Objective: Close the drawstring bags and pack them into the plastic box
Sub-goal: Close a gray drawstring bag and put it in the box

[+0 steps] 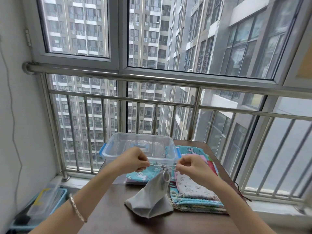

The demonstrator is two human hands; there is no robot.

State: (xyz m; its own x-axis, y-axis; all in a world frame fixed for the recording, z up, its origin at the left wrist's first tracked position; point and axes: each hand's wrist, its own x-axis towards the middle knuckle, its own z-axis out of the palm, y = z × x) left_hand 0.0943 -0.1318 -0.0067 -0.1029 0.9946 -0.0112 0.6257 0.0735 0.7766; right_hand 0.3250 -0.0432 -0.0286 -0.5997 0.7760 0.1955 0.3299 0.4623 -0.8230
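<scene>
A grey drawstring bag (150, 198) hangs above the dark table (108, 215), its mouth gathered tight and its bottom touching the tabletop. My left hand (133, 160) pinches the left cord end and my right hand (190, 165) pinches the right one; the cord (163, 166) is stretched taut between them. Just behind my hands stands the clear plastic box (118, 147) with blue latches, a lid with a blue handle seen through it. A stack of patterned drawstring bags (194, 195) lies flat to the right, and a turquoise bag (143, 175) lies under the box's front.
More patterned bags (190, 151) lie behind the right hand by the box. A steel railing (152, 98) and window close off the far side of the table. On the floor at the left sits a blue bin (38, 210) with clear containers.
</scene>
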